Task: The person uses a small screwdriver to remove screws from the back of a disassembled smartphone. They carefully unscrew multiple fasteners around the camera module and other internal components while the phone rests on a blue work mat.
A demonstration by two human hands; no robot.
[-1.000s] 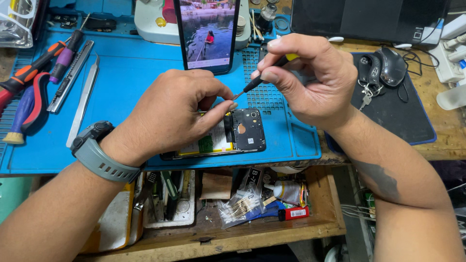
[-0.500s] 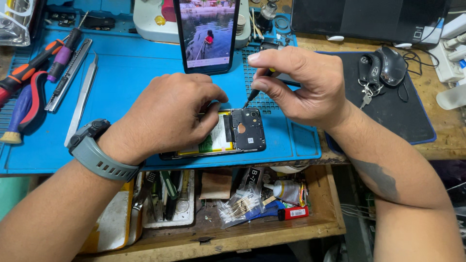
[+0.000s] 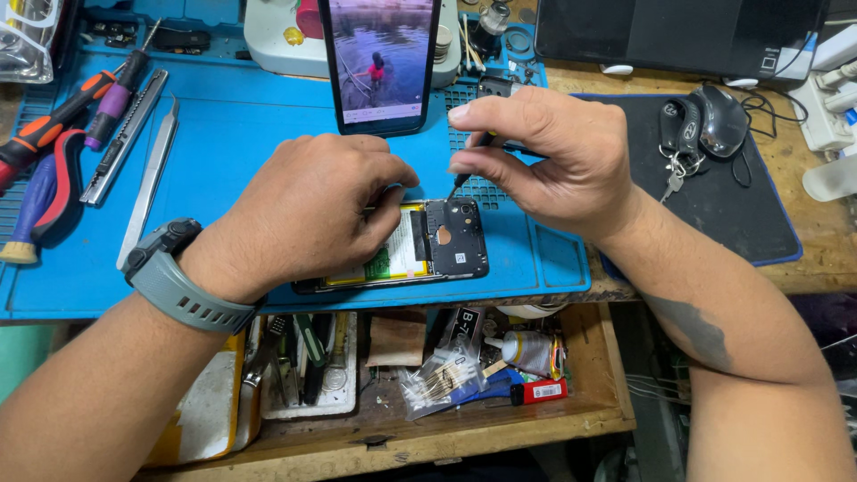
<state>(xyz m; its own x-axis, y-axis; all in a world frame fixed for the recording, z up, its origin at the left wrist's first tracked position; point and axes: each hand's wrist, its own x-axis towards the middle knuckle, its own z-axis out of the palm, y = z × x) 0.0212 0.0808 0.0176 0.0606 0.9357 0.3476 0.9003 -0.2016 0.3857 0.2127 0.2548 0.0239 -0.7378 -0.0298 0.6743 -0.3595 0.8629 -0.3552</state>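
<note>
Head view: just below both hands an open drawer (image 3: pixel 393 419) shows loose bits. The left hand (image 3: pixel 303 219), watch (image 3: pixel 178 281) at its wrist, stays pressed on the opened phone (image 3: pixel 420 250), fingers curled over its near half to steady it. Half a second ago the screwdriver (image 3: pixel 464 174) hung tilted above; now its tip has dropped onto the phone's dark end, so the screw looks engaged. The right hand (image 3: pixel 544 156) pinches the driver's handle between thumb and fingertips. Beyond the hands stands a lit phone (image 3: pixel 379 58).
</note>
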